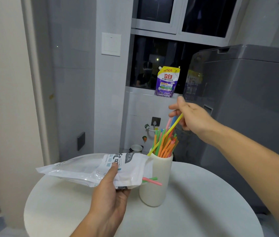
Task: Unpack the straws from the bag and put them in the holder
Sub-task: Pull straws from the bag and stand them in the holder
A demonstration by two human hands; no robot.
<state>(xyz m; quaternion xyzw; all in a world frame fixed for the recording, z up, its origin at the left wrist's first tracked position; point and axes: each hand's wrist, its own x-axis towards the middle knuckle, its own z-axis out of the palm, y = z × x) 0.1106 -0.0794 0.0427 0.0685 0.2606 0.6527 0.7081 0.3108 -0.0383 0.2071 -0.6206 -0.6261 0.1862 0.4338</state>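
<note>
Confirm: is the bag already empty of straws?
No: a pink straw and a green straw stick out of the open end of the bag that the left hand holds.

The bag (84,168) hides all your left hand's (108,199) fingers but the thumb and the holder's (159,194) upper left side, the straws' (165,146) lower ends sit out of sight inside the holder, and the view's edges cut off your forearms and the counter's (203,202) near side.

holder (155,185) mouth at frame centre packed with standing straws (165,144); bag (90,168) overlaps its left side. room to pass over table (203,202), lower right.
</note>
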